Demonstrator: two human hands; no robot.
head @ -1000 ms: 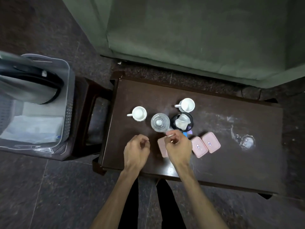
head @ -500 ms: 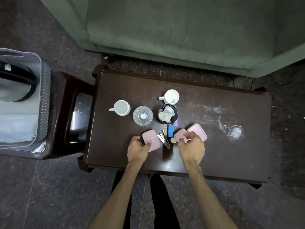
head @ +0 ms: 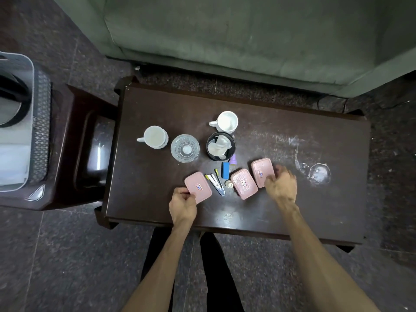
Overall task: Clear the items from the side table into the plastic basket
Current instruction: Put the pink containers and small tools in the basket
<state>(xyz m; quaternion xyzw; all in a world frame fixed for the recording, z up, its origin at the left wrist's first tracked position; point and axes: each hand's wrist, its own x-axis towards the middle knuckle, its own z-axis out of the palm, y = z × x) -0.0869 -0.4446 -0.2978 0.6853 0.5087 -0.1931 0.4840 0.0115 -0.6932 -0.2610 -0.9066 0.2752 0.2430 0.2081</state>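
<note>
Three pink lidded boxes lie on the dark side table (head: 157, 109). My left hand (head: 182, 204) grips the near-left corner of the left pink box (head: 199, 185). My right hand (head: 281, 186) has its fingers on the right edge of the right pink box (head: 261, 171). The middle pink box (head: 244, 183) lies free between them. Behind stand two white mugs (head: 155, 137) (head: 226, 121), a glass (head: 185, 148) and a black bowl (head: 220, 146) holding crumpled plastic. The grey plastic basket (head: 41, 122) is at the far left.
Pens and a clip (head: 216, 181), a blue block (head: 225, 170), a purple piece (head: 233, 159) and a small white cap (head: 229, 183) lie between the boxes. A clear glass lid (head: 319, 173) rests at the right. The basket sits on a dark stool (head: 87, 154). A green sofa (head: 247, 30) is behind.
My hands have parted: the left took hold of the left pink box, the right slid from the middle box to the right one. The view has shifted right.
</note>
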